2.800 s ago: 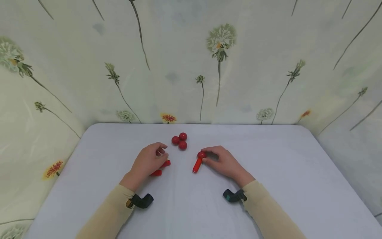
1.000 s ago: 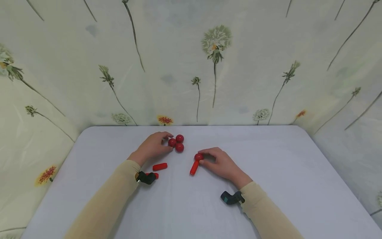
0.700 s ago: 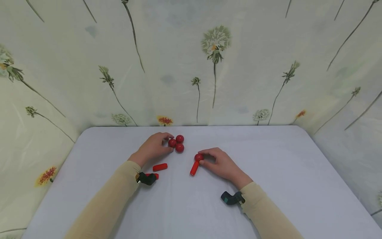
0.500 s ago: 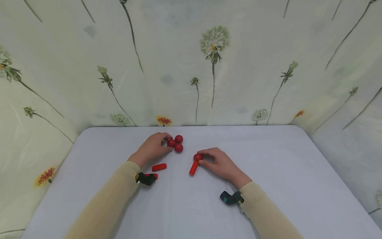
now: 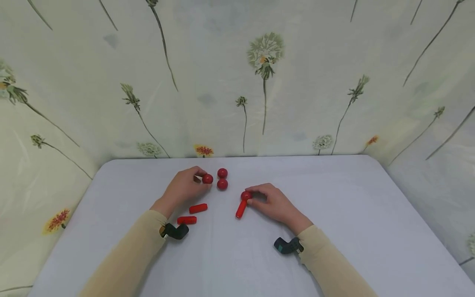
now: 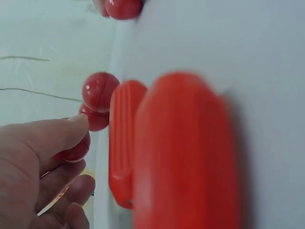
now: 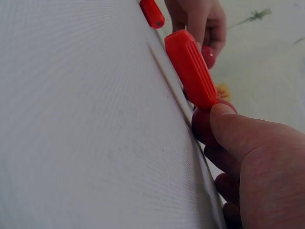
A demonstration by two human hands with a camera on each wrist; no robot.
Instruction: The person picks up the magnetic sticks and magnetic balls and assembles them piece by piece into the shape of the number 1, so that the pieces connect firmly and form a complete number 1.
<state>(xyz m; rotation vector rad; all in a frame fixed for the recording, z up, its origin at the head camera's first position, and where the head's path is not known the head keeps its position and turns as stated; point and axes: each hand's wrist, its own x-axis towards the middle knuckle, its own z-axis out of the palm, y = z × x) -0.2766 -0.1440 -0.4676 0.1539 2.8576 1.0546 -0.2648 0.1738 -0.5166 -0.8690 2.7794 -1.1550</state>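
Note:
My left hand (image 5: 185, 186) pinches a red ball (image 5: 207, 178) between thumb and fingers, a little left of two other red balls (image 5: 222, 184) that touch each other. In the left wrist view the thumb partly covers this held ball (image 6: 78, 150). Further right, my right hand (image 5: 272, 202) pinches another red ball (image 5: 246, 195). A ribbed red rod (image 5: 241, 209) meets that ball end-on and points toward the near side. The right wrist view shows the rod (image 7: 190, 69) against the ball (image 7: 202, 126), next to the thumb tip.
Two more red rods lie on the white table (image 5: 230, 255) near the left wrist: one farther rod (image 5: 198, 208) and one nearer rod (image 5: 186, 220). Behind the table's back edge hangs a flower-print cloth (image 5: 208, 82). Each wrist carries a small black camera (image 5: 286, 246).
Earlier my left hand was over the rods, then reached the group of three balls. Now it has drawn the left ball away from the other two. The right hand keeps its place.

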